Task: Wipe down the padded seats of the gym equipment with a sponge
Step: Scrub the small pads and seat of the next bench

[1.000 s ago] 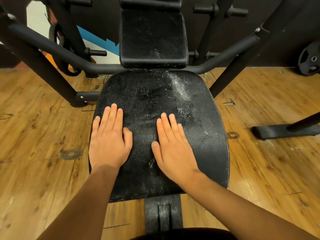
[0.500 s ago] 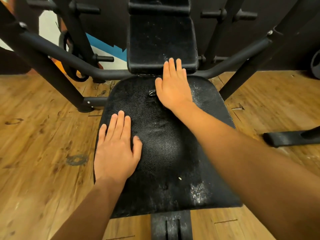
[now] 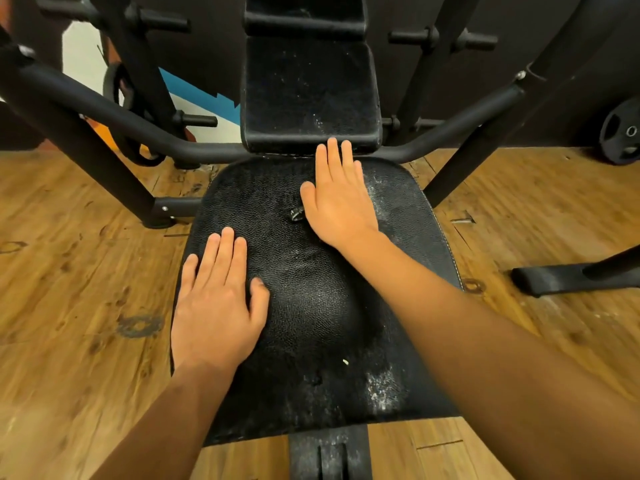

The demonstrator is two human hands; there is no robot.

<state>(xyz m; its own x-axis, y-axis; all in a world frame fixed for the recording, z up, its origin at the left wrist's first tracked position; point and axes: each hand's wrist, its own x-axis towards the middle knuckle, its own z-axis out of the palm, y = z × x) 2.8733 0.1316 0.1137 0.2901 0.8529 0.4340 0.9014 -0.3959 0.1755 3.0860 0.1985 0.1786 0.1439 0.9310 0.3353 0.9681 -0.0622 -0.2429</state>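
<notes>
Pressing one seat pad [image 3: 311, 306]: left hand [image 3: 216, 306], right hand [image 3: 337, 206], both flat.

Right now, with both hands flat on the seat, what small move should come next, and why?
Probably draw the right hand back toward the near right corner of the seat pad: white residue shows there, while the middle looks clean. The left hand lies flat, clear of that path.

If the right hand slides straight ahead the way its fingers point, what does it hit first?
The lower edge of the back pad: the right hand lies flat on the seat, fingertips right at that edge, perhaps touching.
</notes>
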